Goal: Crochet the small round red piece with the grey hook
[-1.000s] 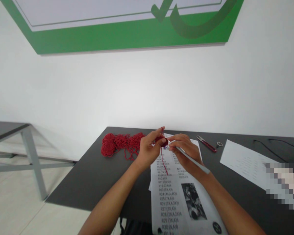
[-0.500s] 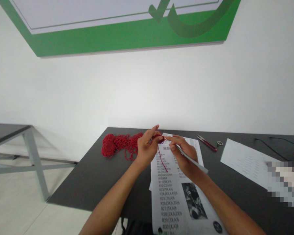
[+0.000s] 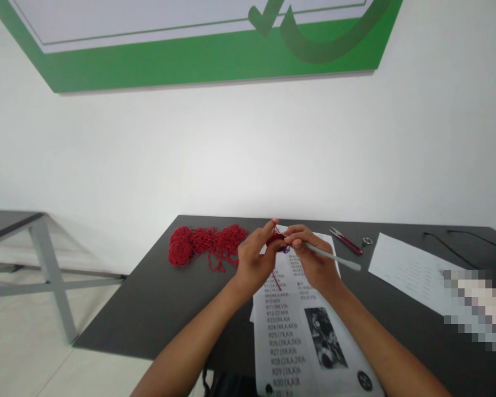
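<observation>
My left hand [image 3: 254, 256] pinches a small piece of red crochet work [image 3: 276, 239], with red yarn running over its raised index finger. A loose yarn tail [image 3: 276, 281] hangs below it over the printed sheet. My right hand [image 3: 312, 256] grips a crochet hook with a pale grey handle [image 3: 334, 256]; its tip is at the red work and partly hidden by the fingers. A small purple bit [image 3: 286, 249] shows just under the work. Left of my left hand lies a tangled heap of red yarn [image 3: 206, 242]. Both hands are above the printed pattern sheet [image 3: 281, 331].
Small thread snips [image 3: 347, 241] and a metal ring [image 3: 367, 241] lie to the right on the dark table [image 3: 149, 314]. Beyond them are a white paper [image 3: 405, 273] and the thin dark arms of glasses [image 3: 452, 242]. A blurred patch covers the right edge.
My hands have drawn closer together at the red work, and the right hand has brought the crochet hook's handle to a flatter angle. The view has shifted slightly.
</observation>
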`<action>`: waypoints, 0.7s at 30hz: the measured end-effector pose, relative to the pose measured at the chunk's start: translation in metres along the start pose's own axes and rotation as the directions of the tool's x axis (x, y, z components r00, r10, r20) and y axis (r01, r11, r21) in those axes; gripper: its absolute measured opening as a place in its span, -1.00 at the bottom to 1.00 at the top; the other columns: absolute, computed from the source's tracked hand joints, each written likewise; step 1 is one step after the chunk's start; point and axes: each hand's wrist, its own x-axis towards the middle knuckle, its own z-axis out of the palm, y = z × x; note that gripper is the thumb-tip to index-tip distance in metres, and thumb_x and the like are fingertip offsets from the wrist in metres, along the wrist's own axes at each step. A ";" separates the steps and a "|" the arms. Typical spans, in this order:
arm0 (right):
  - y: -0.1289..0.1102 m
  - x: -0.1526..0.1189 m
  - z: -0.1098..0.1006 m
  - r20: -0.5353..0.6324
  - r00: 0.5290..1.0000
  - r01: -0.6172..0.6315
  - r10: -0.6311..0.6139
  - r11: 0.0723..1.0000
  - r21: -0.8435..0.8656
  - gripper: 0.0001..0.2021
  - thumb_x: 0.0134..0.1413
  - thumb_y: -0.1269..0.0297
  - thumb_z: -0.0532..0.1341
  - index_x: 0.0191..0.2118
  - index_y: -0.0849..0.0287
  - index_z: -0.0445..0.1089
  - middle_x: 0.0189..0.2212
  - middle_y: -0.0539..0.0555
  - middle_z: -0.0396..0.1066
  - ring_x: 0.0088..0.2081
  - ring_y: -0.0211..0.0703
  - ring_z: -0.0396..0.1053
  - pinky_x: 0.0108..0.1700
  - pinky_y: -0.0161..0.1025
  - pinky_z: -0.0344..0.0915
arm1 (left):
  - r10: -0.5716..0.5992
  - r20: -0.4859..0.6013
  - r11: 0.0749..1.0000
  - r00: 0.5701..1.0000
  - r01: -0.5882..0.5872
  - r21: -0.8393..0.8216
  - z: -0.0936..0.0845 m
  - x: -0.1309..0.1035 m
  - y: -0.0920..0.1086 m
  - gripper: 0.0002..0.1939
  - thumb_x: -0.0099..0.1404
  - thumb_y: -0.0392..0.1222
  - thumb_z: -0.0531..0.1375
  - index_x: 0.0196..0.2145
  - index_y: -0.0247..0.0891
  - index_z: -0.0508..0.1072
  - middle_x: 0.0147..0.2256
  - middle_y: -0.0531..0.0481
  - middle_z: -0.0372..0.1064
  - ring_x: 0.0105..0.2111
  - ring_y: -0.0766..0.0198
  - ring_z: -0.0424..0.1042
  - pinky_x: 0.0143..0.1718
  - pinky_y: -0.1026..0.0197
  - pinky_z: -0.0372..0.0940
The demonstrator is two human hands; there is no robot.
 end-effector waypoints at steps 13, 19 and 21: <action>-0.011 -0.004 0.002 0.004 0.961 0.258 -0.276 0.891 -0.374 -0.82 0.36 0.30 0.23 -0.08 -0.04 0.60 -0.12 0.08 0.53 -0.10 -0.09 0.53 -0.09 -0.13 0.54 | -0.623 0.368 0.338 0.690 0.662 -0.668 0.010 0.000 0.010 -0.42 0.13 -0.01 0.51 0.06 -0.32 0.59 -0.40 -0.01 0.59 -0.46 0.36 0.52 -0.36 0.30 0.44; -0.012 0.004 -0.006 0.040 0.983 0.183 -0.180 0.978 -0.104 -0.92 0.29 0.32 0.32 -0.19 0.00 0.59 -0.18 0.03 0.56 -0.13 -0.16 0.55 -0.05 -0.20 0.49 | -0.538 0.372 0.399 0.756 0.617 -0.678 0.003 0.007 0.006 -0.30 0.06 -0.10 0.55 0.14 -0.29 0.54 -0.38 0.02 0.56 -0.45 0.38 0.48 -0.39 0.35 0.36; -0.013 0.004 -0.007 0.055 0.984 0.177 -0.172 0.979 -0.097 -0.94 0.27 0.30 0.34 -0.20 0.00 0.59 -0.18 0.03 0.57 -0.12 -0.16 0.55 -0.04 -0.21 0.48 | -0.506 0.368 0.412 0.780 0.593 -0.692 0.002 0.007 0.005 -0.31 0.08 -0.10 0.55 0.15 -0.28 0.54 -0.38 0.01 0.56 -0.45 0.39 0.48 -0.39 0.36 0.36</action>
